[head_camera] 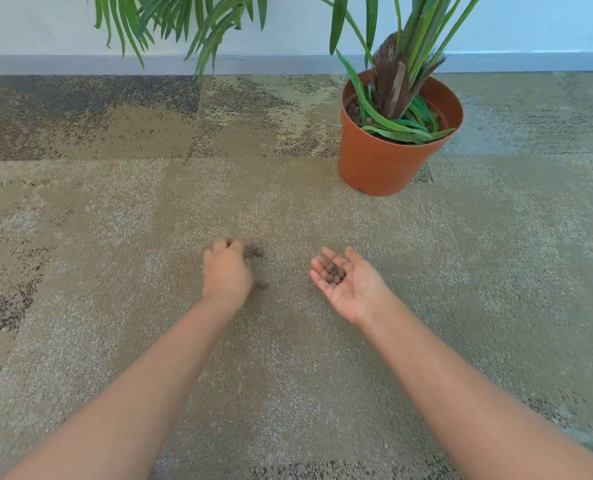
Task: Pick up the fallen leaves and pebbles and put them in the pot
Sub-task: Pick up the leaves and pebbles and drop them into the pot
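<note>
Head view: the right hand (348, 282) lies palm up, fingers relaxed, cradling a few brown pebbles (335, 272). The left hand (226, 270) curls over loose pebbles on the carpet (257, 252); its grasp is blurred. The pot (385, 161) stands well apart near the carpet's far edge.

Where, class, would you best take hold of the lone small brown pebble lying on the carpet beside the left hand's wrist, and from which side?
Probably from straight above, pinching the small brown pebble across its middle with thumb and forefinger. It is rounded and lies low on the carpet, so nothing offers a handle. The left hand is nearest; the right hand lies palm up, already cupping pebbles.
</note>
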A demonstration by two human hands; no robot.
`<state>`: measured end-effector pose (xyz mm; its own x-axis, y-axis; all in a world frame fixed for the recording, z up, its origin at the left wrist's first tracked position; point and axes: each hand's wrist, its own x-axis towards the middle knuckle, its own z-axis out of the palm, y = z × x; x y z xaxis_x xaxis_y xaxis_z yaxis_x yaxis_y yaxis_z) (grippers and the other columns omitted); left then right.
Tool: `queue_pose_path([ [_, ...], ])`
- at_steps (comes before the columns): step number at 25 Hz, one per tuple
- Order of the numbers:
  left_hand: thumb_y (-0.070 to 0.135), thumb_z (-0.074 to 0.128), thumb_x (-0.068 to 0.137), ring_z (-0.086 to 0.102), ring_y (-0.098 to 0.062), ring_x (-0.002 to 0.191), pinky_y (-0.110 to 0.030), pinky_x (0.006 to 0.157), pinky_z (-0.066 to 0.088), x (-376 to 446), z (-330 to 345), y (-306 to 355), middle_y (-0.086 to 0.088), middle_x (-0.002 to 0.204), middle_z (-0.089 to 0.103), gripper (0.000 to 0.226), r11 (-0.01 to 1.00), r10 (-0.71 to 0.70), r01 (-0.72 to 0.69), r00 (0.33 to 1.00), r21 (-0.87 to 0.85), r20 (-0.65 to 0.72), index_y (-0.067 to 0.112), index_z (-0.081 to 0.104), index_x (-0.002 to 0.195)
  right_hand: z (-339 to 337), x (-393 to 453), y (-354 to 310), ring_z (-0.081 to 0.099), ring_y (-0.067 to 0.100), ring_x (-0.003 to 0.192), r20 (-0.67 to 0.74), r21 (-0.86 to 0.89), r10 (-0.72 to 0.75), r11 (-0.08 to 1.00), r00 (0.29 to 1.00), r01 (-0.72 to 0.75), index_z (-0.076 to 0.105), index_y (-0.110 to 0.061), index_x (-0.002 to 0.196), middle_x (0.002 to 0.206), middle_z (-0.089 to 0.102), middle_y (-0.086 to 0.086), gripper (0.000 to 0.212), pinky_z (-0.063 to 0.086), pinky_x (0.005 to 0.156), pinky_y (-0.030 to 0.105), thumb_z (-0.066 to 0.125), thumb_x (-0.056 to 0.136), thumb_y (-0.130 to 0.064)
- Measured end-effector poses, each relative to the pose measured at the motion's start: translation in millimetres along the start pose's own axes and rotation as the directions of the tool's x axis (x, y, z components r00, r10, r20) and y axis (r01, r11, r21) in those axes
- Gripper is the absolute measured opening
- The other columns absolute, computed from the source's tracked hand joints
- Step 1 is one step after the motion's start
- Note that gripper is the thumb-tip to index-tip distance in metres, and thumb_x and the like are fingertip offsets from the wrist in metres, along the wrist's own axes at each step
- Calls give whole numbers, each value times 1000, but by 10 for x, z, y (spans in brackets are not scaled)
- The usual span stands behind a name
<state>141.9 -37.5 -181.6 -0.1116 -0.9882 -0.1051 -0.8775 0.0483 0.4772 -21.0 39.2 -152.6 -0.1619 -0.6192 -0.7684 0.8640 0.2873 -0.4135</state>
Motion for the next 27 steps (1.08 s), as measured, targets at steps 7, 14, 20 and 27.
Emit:
queue_pose_path([
  [7, 15, 48, 92, 41, -24, 119, -36, 102, 35, -64, 53, -159, -7, 129, 51, 36, 1000, 3, -3, 999, 15, -36, 14, 53, 128, 129, -176, -533, 61, 25, 96, -3, 114, -133, 985, 991, 132, 54, -1, 115, 106, 58, 16, 34, 54, 83, 37, 37, 99, -26],
  [14, 19, 50, 91, 39, -25, 117, -39, 101, 36, -22, 13, -167, -8, 126, 49, 33, 997, -83, 83, 996, -7, 14, 15, 57, 123, 667, -242, -1760, 57, 28, 108, 14, 138, -373, 920, 928, 367, 50, 8, 117, 104, 54, 23, 30, 50, 90, 36, 32, 95, 1],
  [20, 22, 47, 92, 38, -30, 118, -38, 96, 36, 33, 27, -11, -14, 128, 44, 31, 990, -133, 137, 988, -38, 78, 14, 56, 121, 715, -99, -1860, 56, 12, 108, -23, 122, -349, 929, 937, 349, 31, 10, 135, 144, 35, 14, 51, 49, 93, 31, 42, 97, -23],
  [27, 14, 49, 92, 39, -29, 121, -38, 98, 38, 50, 38, 92, -13, 129, 45, 34, 990, -119, 127, 985, -62, 124, 15, 52, 125, 708, -237, -1785, 39, 28, 132, -20, -428, -657, 687, 753, 588, 48, -9, 128, 143, 41, 16, 38, 32, 109, 41, 38, 97, -29],
])
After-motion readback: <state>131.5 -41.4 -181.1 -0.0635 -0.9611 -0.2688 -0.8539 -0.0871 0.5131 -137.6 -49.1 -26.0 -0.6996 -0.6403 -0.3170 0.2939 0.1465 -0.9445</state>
